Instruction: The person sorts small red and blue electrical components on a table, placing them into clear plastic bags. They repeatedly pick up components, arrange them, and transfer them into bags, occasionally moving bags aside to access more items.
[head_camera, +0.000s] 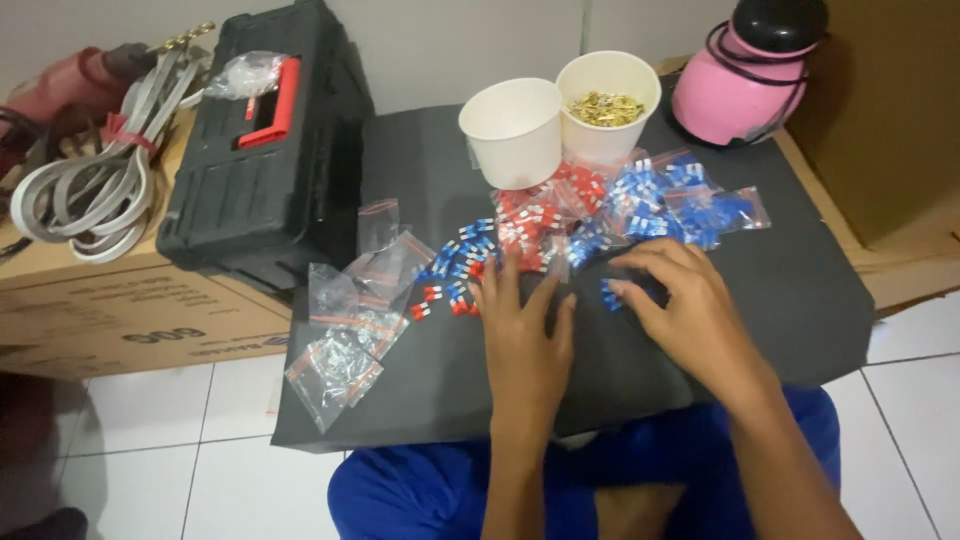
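Sorting on a soft dark grey foam mat (760, 300) across your lap, you risk a spill if your knees shift. Your left hand (522, 335) lies flat and released just beside the small red plastic connectors (525, 225) at mid-mat; your right hand (680, 305) pinches a blue plastic connector (610, 293). Sweeping wide could tip the two white paper cups (515, 130) at the far edge.
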